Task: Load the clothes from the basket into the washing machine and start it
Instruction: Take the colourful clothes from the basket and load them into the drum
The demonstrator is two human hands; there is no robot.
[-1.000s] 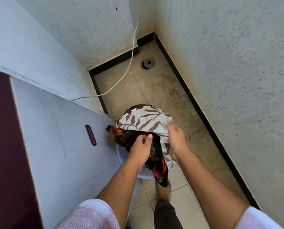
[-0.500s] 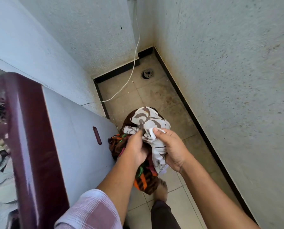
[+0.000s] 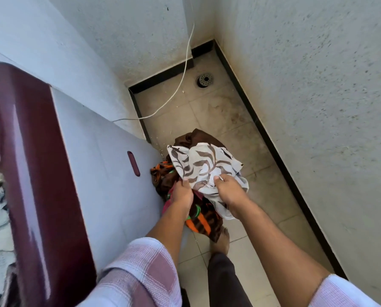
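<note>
sleeves (image 3: 141, 269): short, pink-white check | trousers (image 3: 227, 282): dark | foot (image 3: 220, 240): bare

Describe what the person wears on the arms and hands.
Both forearms are bare below the sleeves. The left sleeve and right sleeve are short, of pale pink-and-white checked fabric with a woven texture. The left hand and right hand are bare: no gloves, watch, bracelet or rings show.

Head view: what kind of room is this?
Probably a narrow laundry nook: a washing machine on the left, a floor drain in the tiled corner, and a bundle of clothes beside the machine.
</note>
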